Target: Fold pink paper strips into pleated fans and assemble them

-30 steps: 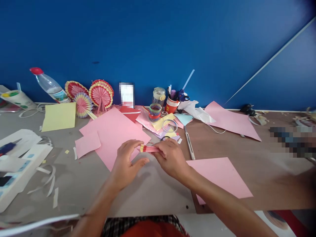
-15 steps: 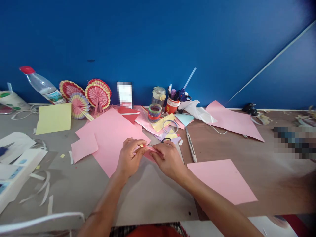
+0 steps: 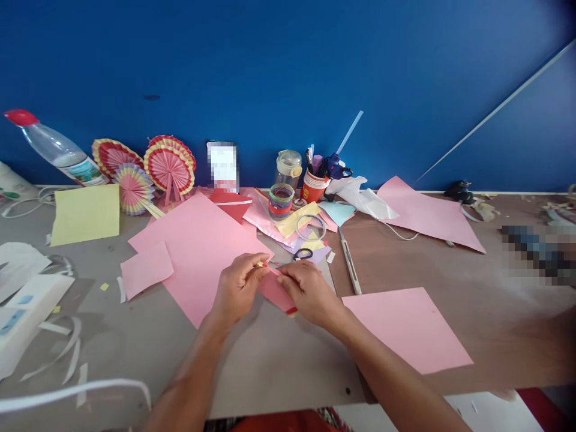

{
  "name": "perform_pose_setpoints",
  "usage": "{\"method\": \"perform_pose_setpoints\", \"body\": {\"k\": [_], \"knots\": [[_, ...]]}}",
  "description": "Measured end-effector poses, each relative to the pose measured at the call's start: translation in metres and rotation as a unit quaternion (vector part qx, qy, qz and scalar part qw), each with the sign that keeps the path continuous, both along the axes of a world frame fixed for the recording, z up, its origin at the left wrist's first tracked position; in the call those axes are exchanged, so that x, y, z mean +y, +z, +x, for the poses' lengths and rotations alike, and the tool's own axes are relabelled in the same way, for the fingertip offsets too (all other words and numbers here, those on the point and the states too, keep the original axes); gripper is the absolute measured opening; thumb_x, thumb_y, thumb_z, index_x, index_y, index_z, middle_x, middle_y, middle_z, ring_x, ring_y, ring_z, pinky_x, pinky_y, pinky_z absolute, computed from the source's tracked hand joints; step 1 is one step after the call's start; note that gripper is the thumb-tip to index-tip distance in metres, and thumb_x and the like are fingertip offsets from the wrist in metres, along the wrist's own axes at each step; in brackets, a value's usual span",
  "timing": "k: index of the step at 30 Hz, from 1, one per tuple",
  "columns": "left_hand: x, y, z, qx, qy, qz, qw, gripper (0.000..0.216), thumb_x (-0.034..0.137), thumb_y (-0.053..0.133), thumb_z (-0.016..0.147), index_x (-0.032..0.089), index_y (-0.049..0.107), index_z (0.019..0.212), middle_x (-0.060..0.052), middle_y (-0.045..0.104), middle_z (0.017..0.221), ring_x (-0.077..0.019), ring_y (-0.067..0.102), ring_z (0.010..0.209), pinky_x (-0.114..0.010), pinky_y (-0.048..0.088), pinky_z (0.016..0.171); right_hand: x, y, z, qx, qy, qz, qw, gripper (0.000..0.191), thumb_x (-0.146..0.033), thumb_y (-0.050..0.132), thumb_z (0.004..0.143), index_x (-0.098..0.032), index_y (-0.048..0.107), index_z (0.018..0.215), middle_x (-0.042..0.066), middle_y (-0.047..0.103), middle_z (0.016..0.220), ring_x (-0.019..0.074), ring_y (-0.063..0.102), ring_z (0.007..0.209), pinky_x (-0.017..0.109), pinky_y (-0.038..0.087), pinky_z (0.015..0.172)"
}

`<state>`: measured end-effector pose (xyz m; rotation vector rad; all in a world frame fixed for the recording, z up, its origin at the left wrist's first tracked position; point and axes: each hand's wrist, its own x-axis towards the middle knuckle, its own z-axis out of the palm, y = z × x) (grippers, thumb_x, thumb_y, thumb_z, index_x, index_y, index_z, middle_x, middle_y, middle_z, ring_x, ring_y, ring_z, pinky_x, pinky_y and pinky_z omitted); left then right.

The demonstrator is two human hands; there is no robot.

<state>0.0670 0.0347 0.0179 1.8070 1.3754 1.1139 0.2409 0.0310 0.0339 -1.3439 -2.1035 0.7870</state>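
Between my two hands is a small piece of folded pink paper (image 3: 278, 291) with red and yellow at its ends. My left hand (image 3: 240, 287) pinches its left end between thumb and fingers. My right hand (image 3: 310, 292) grips the upper edge further right, hiding part of it. The lower part of the paper hangs in front, tilted down to the right. Behind my left hand a large pink sheet (image 3: 202, 240) lies on the table, with a smaller pink piece (image 3: 146, 270) over its left side.
Paper fans (image 3: 168, 165) and a bottle (image 3: 58, 150) stand along the blue wall. A utility knife (image 3: 350, 262) and a pink sheet (image 3: 405, 327) lie to the right. A paper cup (image 3: 312, 188) holds pens. Paper strips and a white power strip (image 3: 33, 318) are at left.
The folded paper has tilted, so more of its pink face and a red-yellow end now show below my right hand. The camera view has shifted slightly.
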Motion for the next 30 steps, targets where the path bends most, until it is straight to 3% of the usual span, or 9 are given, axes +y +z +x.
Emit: {"method": "perform_pose_setpoints", "body": {"k": [5,9,17,25,28,30], "knots": [[-0.0009,-0.0045,0.0033,-0.008,-0.003,-0.016,1.0,0.027,0.035,0.051,0.087,0.022,0.064,0.107,-0.004,0.068,0.093,-0.0164,0.063,0.084,-0.027,0.049,0.076,-0.0027,-0.0057,-0.0025,-0.046,-0.031,0.082,0.995,0.02,-0.017,0.045,0.087,-0.019,0.057,0.07,0.0,0.064,0.065,0.013,0.053,0.06,0.037,0.03,0.096],[-0.0029,-0.0051,0.0061,-0.012,0.005,-0.029,1.0,0.029,0.036,0.05,0.087,0.021,0.063,0.108,-0.004,0.068,0.092,-0.0167,0.063,0.083,-0.027,0.049,0.074,-0.0025,-0.0093,-0.0037,-0.074,-0.044,0.134,0.987,0.022,-0.017,0.045,0.085,-0.019,0.053,0.064,0.001,0.062,0.06,0.0131,0.052,0.057,0.038,0.031,0.097],[-0.0064,-0.0061,0.0079,-0.023,-0.011,-0.084,0.996,0.034,0.036,0.057,0.082,0.021,0.06,0.112,-0.005,0.067,0.099,-0.0174,0.062,0.085,-0.028,0.05,0.072,-0.0004,-0.0064,-0.0003,-0.067,-0.023,0.098,0.993,0.026,-0.015,0.044,0.084,-0.02,0.046,0.058,-0.003,0.053,0.053,0.0103,0.042,0.049,0.033,0.035,0.094],[-0.0049,-0.0061,0.0086,-0.059,0.0,-0.059,0.997,0.017,0.03,0.057,0.081,0.02,0.065,0.092,-0.004,0.064,0.089,-0.0179,0.058,0.092,-0.03,0.047,0.081,-0.0019,-0.0017,-0.001,-0.076,0.0,0.081,0.994,0.032,-0.017,0.047,0.087,-0.019,0.048,0.055,-0.005,0.052,0.051,0.0091,0.042,0.05,0.033,0.032,0.093],[-0.003,-0.0082,0.0056,-0.065,0.012,-0.059,0.996,0.017,0.033,0.058,0.081,0.021,0.066,0.088,-0.003,0.065,0.085,-0.0183,0.058,0.091,-0.032,0.045,0.085,-0.0015,-0.0026,0.0013,-0.089,0.002,0.076,0.993,0.028,-0.022,0.048,0.089,-0.019,0.056,0.062,-0.002,0.06,0.057,0.011,0.05,0.055,0.035,0.031,0.096],[-0.0014,-0.0098,0.0033,-0.075,0.038,-0.065,0.994,0.018,0.035,0.059,0.079,0.02,0.066,0.087,-0.003,0.065,0.084,-0.0173,0.058,0.086,-0.031,0.046,0.082,0.0,-0.0024,0.0062,-0.096,0.003,0.07,0.993,0.018,-0.032,0.055,0.087,-0.019,0.063,0.078,0.001,0.067,0.069,0.0145,0.058,0.066,0.039,0.029,0.099]]}}
